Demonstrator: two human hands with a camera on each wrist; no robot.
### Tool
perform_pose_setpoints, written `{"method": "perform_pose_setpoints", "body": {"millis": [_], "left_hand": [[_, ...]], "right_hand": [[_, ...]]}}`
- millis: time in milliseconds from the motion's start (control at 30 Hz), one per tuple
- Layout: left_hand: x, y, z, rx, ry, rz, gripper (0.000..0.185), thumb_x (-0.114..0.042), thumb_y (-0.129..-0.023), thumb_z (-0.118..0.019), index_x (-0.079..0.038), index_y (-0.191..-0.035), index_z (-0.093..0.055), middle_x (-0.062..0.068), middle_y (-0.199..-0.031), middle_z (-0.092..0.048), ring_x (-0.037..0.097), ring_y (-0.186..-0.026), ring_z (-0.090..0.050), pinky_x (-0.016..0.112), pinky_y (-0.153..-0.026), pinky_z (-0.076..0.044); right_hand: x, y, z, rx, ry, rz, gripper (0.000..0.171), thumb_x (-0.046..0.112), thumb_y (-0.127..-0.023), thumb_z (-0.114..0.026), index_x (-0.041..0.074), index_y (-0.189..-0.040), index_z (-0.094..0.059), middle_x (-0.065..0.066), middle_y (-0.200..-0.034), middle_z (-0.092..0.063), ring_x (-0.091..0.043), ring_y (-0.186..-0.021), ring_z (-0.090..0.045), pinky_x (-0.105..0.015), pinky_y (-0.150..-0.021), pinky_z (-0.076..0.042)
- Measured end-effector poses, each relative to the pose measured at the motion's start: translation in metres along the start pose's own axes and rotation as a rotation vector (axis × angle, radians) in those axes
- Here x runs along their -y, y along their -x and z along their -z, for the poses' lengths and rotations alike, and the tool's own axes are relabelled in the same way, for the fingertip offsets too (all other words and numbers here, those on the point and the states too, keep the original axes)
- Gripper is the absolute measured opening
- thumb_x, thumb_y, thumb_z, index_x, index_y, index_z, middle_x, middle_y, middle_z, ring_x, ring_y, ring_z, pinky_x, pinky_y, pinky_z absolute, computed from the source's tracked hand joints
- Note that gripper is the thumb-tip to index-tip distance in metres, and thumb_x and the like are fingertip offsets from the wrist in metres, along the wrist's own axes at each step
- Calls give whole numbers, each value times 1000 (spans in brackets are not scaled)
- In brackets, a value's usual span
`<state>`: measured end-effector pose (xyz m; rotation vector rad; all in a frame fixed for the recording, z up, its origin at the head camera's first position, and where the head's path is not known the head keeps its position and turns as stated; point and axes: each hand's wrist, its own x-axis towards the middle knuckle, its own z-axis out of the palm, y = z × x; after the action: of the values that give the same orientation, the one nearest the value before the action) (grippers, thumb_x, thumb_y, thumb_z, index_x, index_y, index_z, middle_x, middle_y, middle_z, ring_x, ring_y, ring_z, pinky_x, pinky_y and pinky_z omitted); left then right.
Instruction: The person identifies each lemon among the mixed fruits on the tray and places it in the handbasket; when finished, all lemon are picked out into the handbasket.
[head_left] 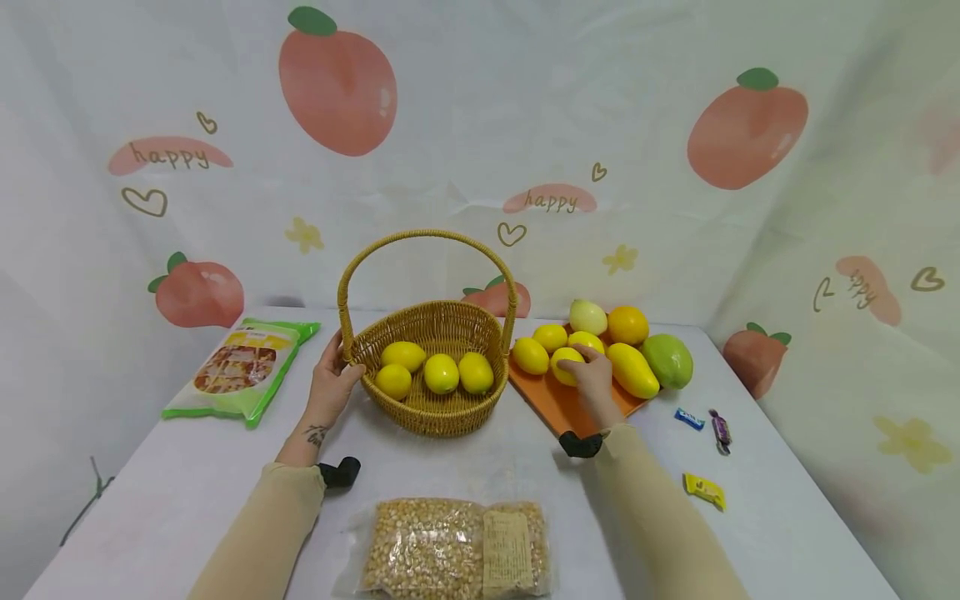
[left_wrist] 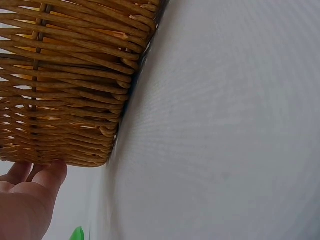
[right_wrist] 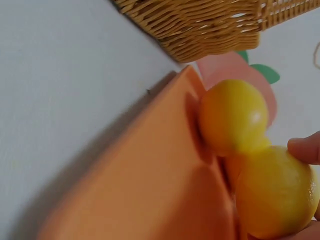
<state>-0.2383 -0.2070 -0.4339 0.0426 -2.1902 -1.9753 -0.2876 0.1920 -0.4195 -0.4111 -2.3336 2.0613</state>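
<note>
A wicker basket (head_left: 442, 423) with a tall arched handle stands on the table, several lemons (head_left: 441, 374) inside it. At its left side my left hand (head_left: 332, 396) holds the rim, the thumb in front; in the left wrist view its fingertips meet the woven wall (left_wrist: 65, 100). My right hand (head_left: 597, 387) pinches a lemon (right_wrist: 275, 195) over the orange tray (head_left: 542, 398), right of the basket. Other lemons (head_left: 531, 356) sit on the tray close to the held one. Whether the held lemon still touches the tray I cannot tell.
A mango (head_left: 633, 371), an orange (head_left: 627, 325), a pale round fruit (head_left: 588, 317) and a green fruit (head_left: 667, 361) crowd the tray's right part. Three wrapped candies (head_left: 704, 491) lie farther right. A bag of kernels (head_left: 423, 546) lies in front, a green-edged food bag (head_left: 243, 367) at left.
</note>
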Motion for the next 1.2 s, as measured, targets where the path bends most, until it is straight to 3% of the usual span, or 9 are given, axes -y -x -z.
{"method": "perform_pose_setpoints", "body": {"millis": [333, 567, 700, 833, 1033, 1200], "left_hand": [[1, 0, 1, 4, -15, -9, 75, 0, -87, -47, -15, -150, -9, 20, -148, -28, 29, -133, -33, 6, -83, -39], [0, 1, 1, 6, -17, -19, 75, 0, -87, -47, -14, -150, -9, 21, -147, -29, 29, -133, -34, 5, -82, -39], [0, 1, 1, 8, -18, -22, 75, 0, -87, -47, -13, -150, -9, 21, -147, -29, 29, -133, -33, 5, -83, -39], [-1, 0, 0, 9, -20, -17, 76, 1, -86, -47, -14, -150, -9, 21, -147, -29, 29, -133, -33, 6, -83, -39], [-1, 0, 1, 7, -22, -11, 76, 1, -86, -47, -14, -150, -9, 20, -147, -29, 29, -133, -33, 7, -84, -39], [0, 0, 1, 7, -31, -15, 75, 0, -87, -48, -14, -150, -10, 21, -146, -30, 30, -133, -33, 5, -82, -38]], "right_hand": [[21, 23, 19, 143, 23, 38, 59, 8, -84, -62, 8, -139, -40, -11, -144, -34, -25, -122, -36, -36, -104, -35], [30, 44, 12, 320, -6, 164, 57, 1, -80, -64, 0, -134, -45, -8, -134, -44, -19, -110, -44, -20, -84, -47], [37, 58, -2, 453, -92, 260, 53, -3, -78, -63, -4, -129, -49, -5, -124, -50, -14, -101, -51, -21, -77, -50], [48, 70, -23, 555, -117, 301, 52, -4, -78, -63, -7, -129, -49, -4, -119, -53, -16, -99, -54, -24, -78, -51], [69, 81, -62, 627, -88, 319, 54, -5, -76, -64, -5, -128, -50, -14, -123, -55, -18, -100, -53, -25, -82, -49], [83, 76, -98, 652, -53, 359, 53, -5, -75, -66, -2, -126, -54, -17, -127, -54, -17, -97, -54, -25, -82, -48]]}}
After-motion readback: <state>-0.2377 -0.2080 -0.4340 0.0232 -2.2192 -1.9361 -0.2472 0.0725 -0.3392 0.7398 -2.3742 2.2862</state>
